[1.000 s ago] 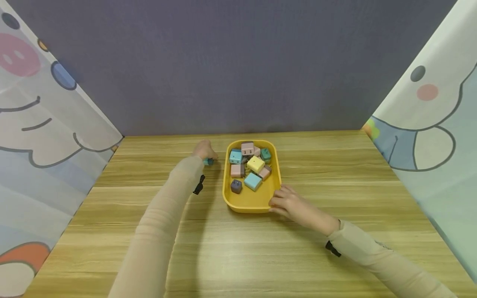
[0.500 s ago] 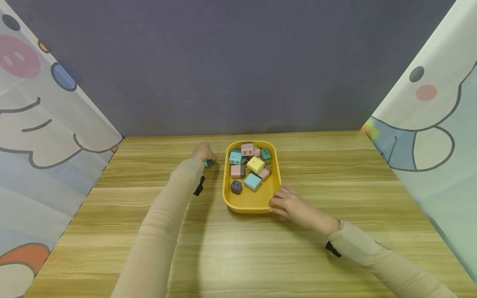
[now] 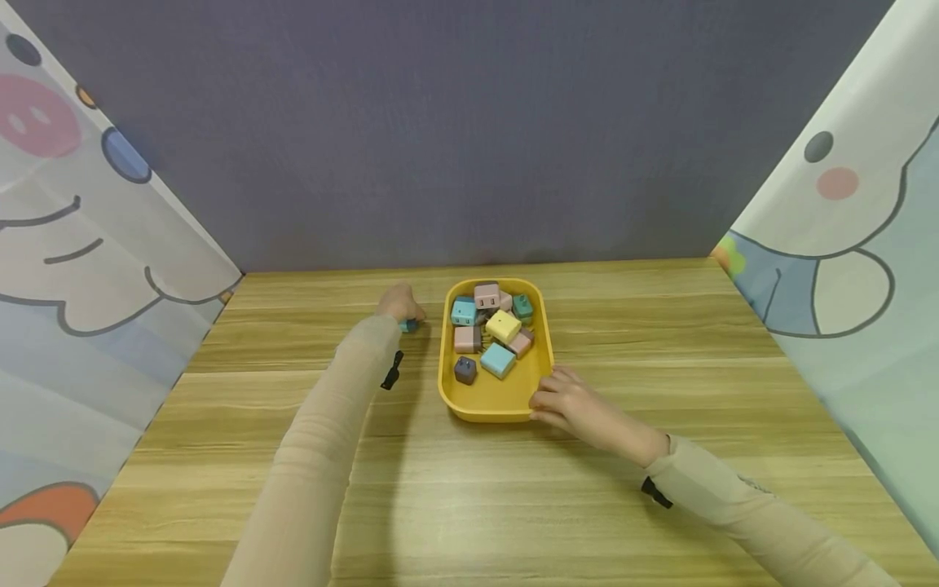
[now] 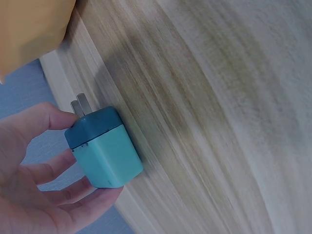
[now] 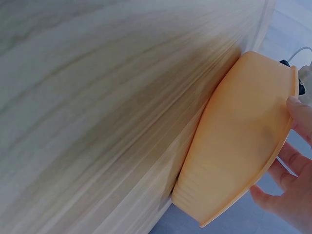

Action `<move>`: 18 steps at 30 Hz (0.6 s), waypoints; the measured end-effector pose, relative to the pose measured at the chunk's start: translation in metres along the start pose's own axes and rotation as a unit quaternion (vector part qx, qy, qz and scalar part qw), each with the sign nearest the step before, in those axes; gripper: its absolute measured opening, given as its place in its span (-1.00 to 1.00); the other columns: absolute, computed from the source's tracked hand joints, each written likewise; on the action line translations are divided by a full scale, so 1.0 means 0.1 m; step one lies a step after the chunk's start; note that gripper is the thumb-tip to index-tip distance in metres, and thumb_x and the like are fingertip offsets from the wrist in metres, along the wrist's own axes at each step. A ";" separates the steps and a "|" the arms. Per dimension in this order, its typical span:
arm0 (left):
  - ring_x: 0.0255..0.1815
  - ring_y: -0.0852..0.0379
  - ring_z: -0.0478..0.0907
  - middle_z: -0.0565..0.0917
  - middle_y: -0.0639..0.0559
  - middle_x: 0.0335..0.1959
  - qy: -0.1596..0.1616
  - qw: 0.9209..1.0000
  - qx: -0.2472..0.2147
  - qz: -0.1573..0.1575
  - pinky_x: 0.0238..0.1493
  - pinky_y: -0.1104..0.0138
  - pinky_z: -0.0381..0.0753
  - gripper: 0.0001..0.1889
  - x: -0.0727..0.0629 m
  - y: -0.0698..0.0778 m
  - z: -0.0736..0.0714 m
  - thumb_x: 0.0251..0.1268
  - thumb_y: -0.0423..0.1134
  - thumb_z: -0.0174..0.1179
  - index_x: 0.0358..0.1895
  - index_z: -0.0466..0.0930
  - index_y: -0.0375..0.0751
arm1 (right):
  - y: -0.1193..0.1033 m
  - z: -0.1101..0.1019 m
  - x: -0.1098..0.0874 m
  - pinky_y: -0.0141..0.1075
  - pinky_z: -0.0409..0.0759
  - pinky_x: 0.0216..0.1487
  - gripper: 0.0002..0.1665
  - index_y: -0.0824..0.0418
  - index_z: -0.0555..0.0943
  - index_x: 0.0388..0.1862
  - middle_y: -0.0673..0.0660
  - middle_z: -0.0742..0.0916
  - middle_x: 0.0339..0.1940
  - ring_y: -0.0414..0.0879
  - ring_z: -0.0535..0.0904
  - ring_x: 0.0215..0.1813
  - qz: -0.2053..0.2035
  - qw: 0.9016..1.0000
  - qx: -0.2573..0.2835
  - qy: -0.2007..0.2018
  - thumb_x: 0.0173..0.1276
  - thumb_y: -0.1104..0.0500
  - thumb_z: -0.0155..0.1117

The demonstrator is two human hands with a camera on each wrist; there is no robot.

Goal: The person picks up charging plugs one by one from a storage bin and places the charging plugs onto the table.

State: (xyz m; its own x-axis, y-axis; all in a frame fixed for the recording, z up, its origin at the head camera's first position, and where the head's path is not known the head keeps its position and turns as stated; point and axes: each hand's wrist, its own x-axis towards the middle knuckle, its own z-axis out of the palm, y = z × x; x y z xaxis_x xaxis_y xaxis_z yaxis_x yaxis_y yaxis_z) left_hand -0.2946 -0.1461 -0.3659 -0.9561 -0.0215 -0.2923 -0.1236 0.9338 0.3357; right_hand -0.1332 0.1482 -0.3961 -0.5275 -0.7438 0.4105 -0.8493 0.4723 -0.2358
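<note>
In the left wrist view a two-tone charger plug (image 4: 109, 151), light teal with a darker teal end and two metal prongs, lies between the thumb and fingers of my left hand (image 4: 39, 170). The head view shows this left hand (image 3: 398, 303) just left of a yellow tray (image 3: 495, 399), close over the table, with much of the plug hidden beneath it. My right hand (image 3: 575, 405) holds the tray's near right corner, its fingers at the rim. From the right wrist, the thumb and fingers of the right hand (image 5: 292, 180) show along the rim of the tray (image 5: 239, 131).
Inside the tray lie several charger plugs, among them a yellow plug (image 3: 503, 325), a light blue plug (image 3: 498, 359), a dark plug (image 3: 465, 370) and a pink plug (image 3: 467, 338). The wooden table (image 3: 469, 505) ends at a dark wall (image 3: 469, 130), with printed cloths (image 3: 88, 326) on both sides.
My left hand has shifted very slightly leftward and nearer with the charger plug. The right hand and the tray stay in place.
</note>
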 end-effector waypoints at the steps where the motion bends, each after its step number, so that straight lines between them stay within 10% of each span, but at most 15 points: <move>1: -0.43 0.07 0.30 0.45 -0.10 -0.39 0.000 1.000 0.003 0.002 -0.43 0.33 0.39 -0.74 0.00 0.00 0.00 -0.02 -0.24 0.20 -0.31 0.51 -0.38 | 0.00 0.00 0.00 0.05 0.29 0.12 -0.92 0.11 0.59 -0.41 -0.06 0.55 -0.41 -0.17 0.45 -0.24 0.001 1.000 0.000 -0.001 0.17 0.13 0.21; 18: -0.24 0.00 0.30 0.46 -0.23 -0.05 -0.032 0.999 0.005 0.009 -0.14 0.23 0.42 -0.58 0.08 -0.07 0.02 0.05 -0.25 0.15 -0.03 0.40 -0.44 | 0.00 0.00 -0.01 0.05 0.29 0.11 -0.93 0.11 0.58 -0.40 -0.07 0.55 -0.41 -0.18 0.45 -0.24 -0.001 1.000 0.001 0.002 0.17 0.14 0.21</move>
State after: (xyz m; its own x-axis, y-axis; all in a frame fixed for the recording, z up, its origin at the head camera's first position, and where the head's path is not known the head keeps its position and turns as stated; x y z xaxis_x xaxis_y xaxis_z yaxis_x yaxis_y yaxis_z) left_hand -0.3007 -0.1523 -0.3729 -0.9388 0.0173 -0.3439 -0.1045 0.9373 0.3325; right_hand -0.1326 0.1485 -0.3964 -0.5250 -0.7432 0.4147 -0.8509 0.4695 -0.2358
